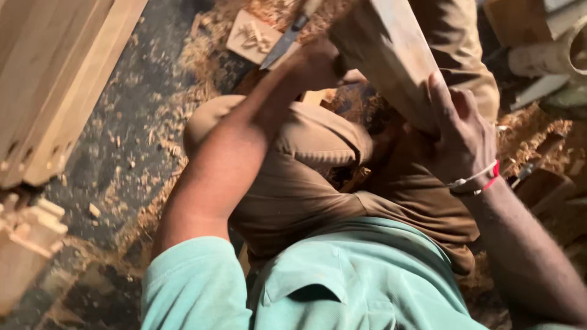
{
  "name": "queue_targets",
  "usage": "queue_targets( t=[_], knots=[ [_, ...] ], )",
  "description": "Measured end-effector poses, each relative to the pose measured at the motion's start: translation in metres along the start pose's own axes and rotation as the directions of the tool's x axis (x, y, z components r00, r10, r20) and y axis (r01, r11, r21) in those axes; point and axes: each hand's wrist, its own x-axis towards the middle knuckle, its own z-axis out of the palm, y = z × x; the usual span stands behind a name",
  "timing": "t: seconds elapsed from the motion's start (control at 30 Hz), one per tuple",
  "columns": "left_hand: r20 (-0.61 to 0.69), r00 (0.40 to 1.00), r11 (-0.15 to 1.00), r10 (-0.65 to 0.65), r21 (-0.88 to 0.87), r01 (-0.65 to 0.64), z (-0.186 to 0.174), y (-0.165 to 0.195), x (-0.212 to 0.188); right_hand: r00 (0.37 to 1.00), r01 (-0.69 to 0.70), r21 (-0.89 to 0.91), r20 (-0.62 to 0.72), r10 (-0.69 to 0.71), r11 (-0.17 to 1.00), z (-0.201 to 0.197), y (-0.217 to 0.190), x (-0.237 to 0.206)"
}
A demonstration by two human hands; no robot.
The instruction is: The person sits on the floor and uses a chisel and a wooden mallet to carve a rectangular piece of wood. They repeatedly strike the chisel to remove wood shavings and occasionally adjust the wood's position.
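I sit on the floor in brown trousers and a teal shirt. My right hand [460, 131], with red and white bands on the wrist, grips the near side of a thick pale wooden block [385, 52] that is tilted over my knees. My left hand [318, 61] is curled at the block's lower left edge, its fingers hidden behind the wood. A chisel [282, 44] with a metal blade and pale handle lies slantwise just past that hand. I cannot tell whether the hand holds it.
Wood shavings [153, 183] and chips cover the dark floor. Pale planks with cut joints [49, 91] lean at the left. A small carved wooden piece [252, 36] lies at the top. Round timber and offcuts [550, 58] are stacked at the right.
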Motion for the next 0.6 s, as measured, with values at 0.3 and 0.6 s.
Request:
queue_targets(
  t=[0.3,0.6],
  knots=[
    [-0.107,0.994,0.998,-0.013,0.055,0.019,-0.024,0.032,0.016,1.000,-0.005,0.022,-0.010,0.005,1.000,-0.011,-0.004,0.020],
    [-0.012,0.984,0.984,-0.178,0.012,0.178,0.010,-0.003,-0.025,0.998,0.071,-0.034,0.000,-0.071,0.997,-0.011,-0.003,0.025]
  ],
)
